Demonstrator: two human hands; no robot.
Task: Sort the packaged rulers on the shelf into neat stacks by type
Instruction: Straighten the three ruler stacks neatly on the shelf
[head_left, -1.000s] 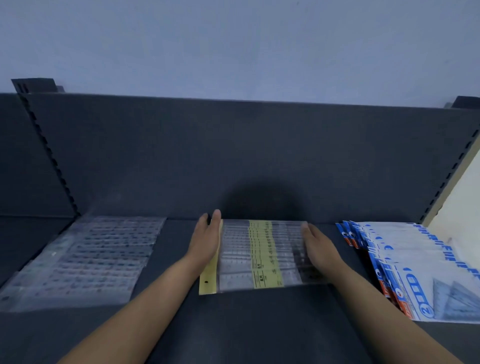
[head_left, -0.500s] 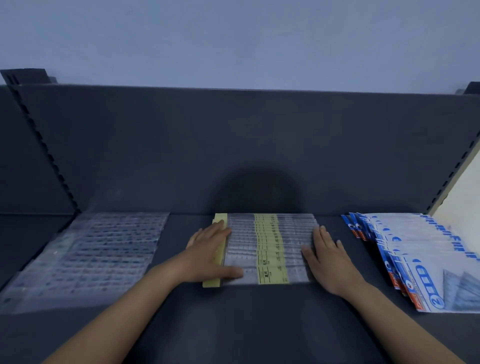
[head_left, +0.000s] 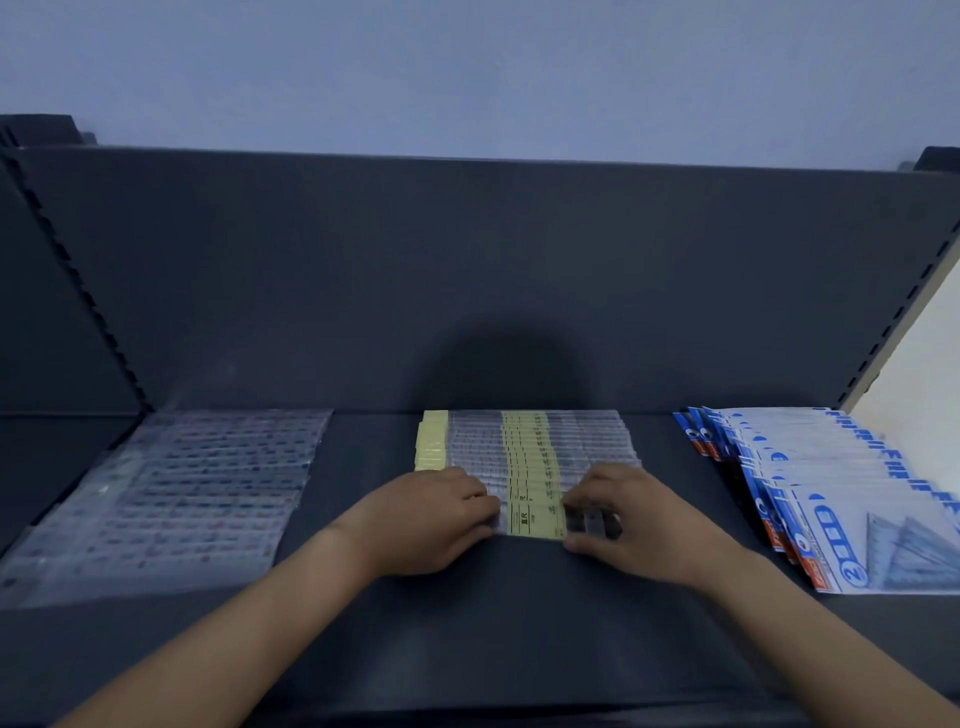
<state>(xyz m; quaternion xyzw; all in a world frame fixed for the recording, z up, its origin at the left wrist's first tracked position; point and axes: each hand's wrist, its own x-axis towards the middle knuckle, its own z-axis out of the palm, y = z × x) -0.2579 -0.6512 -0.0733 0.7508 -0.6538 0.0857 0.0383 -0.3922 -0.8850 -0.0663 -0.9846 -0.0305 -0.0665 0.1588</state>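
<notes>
Both hands square up the middle row of rulers at the front of the shelf.

The left hand (head_left: 434, 512) and right hand (head_left: 631, 519) pinch the nearest yellow-banded ruler pack (head_left: 535, 514) at mid-shelf, fingers curled on its two ends, seemingly to line it up with the overlapped yellow-banded row (head_left: 530, 447) that runs to the back wall. Clear-sleeved rulers (head_left: 171, 493) lie fanned toward the shelf's (head_left: 493, 623) left end, blue-and-white packs (head_left: 841, 493) at its right end, each type kept well apart.
</notes>
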